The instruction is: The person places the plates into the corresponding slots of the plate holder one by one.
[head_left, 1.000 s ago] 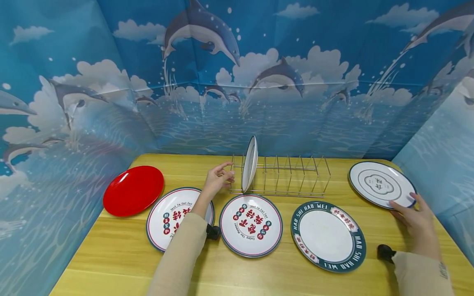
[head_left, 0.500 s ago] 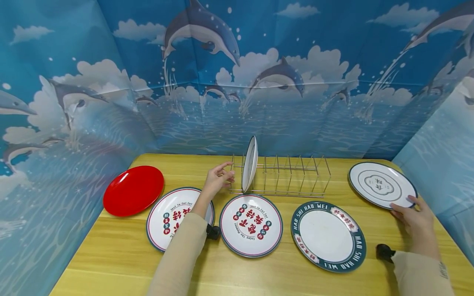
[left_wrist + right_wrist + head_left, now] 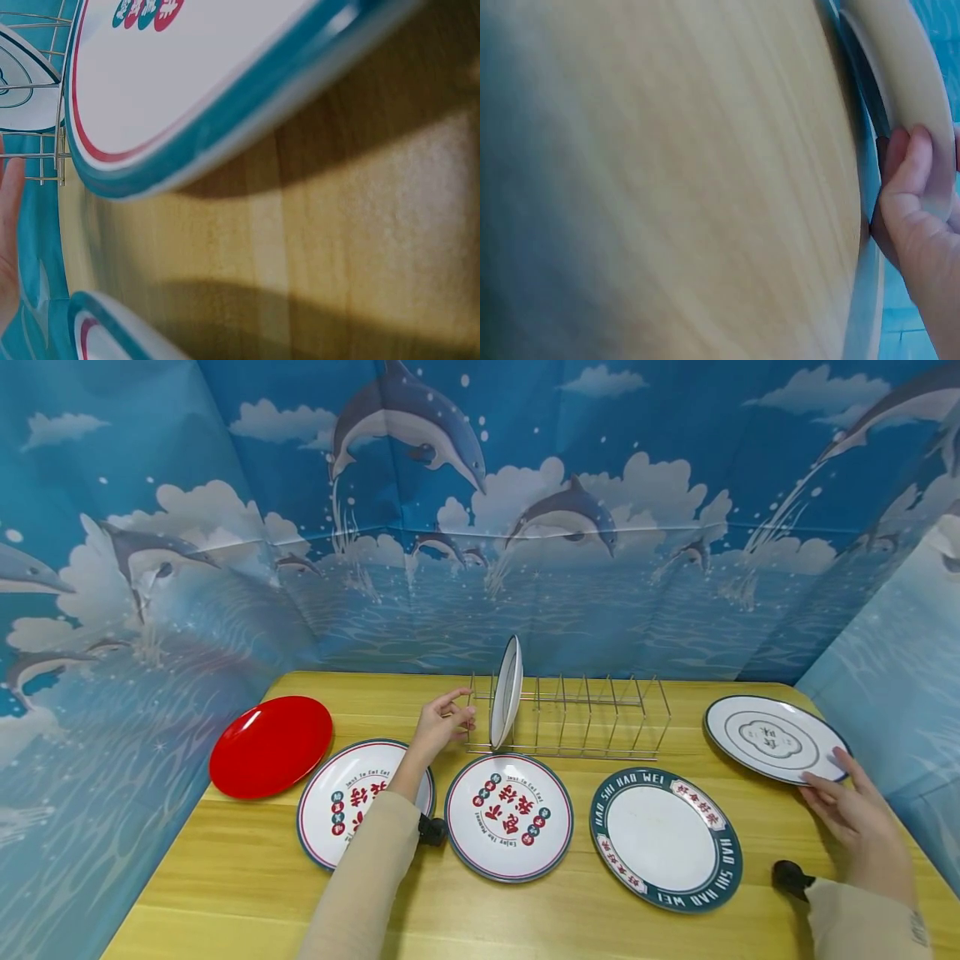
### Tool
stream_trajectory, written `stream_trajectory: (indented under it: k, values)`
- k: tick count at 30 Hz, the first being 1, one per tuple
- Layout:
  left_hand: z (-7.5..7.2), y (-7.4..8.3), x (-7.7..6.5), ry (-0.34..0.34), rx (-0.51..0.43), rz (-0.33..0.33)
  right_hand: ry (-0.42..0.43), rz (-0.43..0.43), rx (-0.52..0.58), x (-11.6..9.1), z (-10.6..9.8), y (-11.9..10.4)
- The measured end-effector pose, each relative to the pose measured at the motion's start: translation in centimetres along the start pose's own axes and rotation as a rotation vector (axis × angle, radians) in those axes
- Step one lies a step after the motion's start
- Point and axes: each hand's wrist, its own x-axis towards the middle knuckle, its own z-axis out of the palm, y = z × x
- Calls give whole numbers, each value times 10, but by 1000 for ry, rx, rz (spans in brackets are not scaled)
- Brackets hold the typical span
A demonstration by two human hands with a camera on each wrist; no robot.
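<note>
While dolphin-printed backdrop (image 3: 480, 610) fills rear, pale wood tabletop (image 3: 540, 927) spreads below, bearing wire rack (image 3: 577, 753) near back edge. Green-rimmed plate (image 3: 666, 840) and two red-lettered plates (image 3: 508, 818) lie flat in front; red plate (image 3: 272, 747) far left; upright white plate (image 3: 506, 693) in rack's left part. Dark-rimmed white plate (image 3: 772, 739) at far right, beyond rack, held side raised off tabletop. Right hand (image 3: 855, 802) pinches its rim, some fingers on underside. Left hand (image 3: 438, 722) at rack's left end, fingers bent beside end wires; cannot tell whether they grip.
</note>
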Motion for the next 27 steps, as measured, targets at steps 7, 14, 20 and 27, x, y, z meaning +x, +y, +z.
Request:
stream_trajectory:
  k: [7,14,20,27]
  values:
    - [-1,0,-1,-15,-5,37,-127,-118,90,1,1,8]
    - [0,-2,3,19,16,-26,-134,-243,273,-2,10,10]
    - [0,-1,3,3,2,-22,-112,-314,259,-5,20,4]
    - [0,0,2,13,16,-35,-217,-490,267,2,30,-11]
